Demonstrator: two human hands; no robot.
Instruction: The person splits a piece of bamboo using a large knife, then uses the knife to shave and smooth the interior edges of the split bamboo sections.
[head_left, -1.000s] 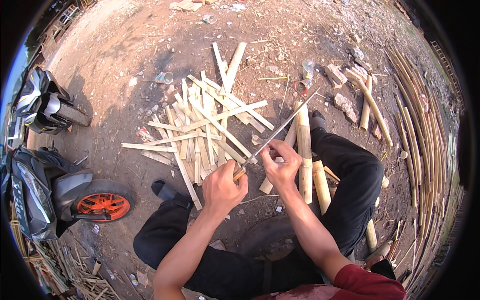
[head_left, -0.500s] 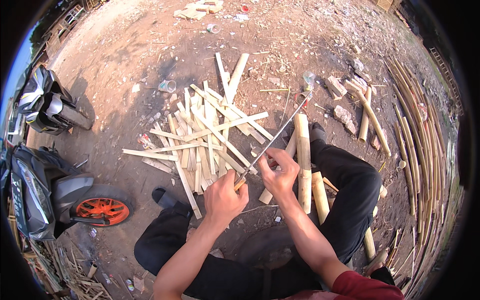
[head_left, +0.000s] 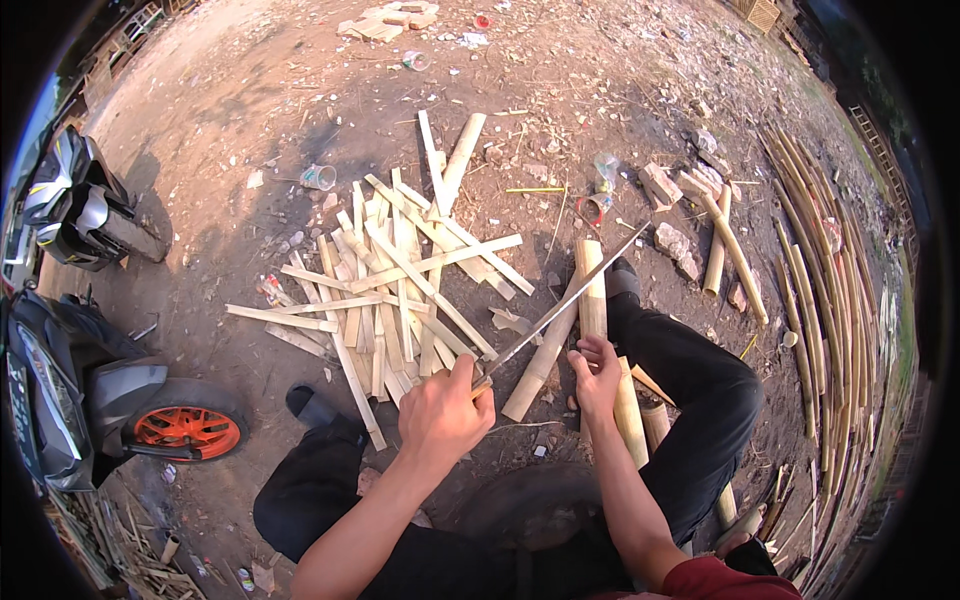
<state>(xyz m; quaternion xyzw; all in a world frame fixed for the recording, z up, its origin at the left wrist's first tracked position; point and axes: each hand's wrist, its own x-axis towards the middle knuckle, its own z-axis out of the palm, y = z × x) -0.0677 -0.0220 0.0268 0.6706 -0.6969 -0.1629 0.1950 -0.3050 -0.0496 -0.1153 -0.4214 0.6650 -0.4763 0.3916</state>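
Bamboo strips (head_left: 440, 262) lie heaped before you — motorcycles (head_left: 125, 385) to your left, poles (head_left: 835, 300) at far right.

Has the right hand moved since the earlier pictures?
Yes, to the right: the right hand is now farther from the pile of bamboo strips, and apart from the blade of the long knife.

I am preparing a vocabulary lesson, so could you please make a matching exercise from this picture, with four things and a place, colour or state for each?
1. long blade
2. bamboo strips
3. spoked motorbike wheel
4. long bamboo poles

A. black and orange
B. along the picture's right side
C. held by the left hand
D. crisscrossed in a loose heap

Pairs: 1-C; 2-D; 3-A; 4-B
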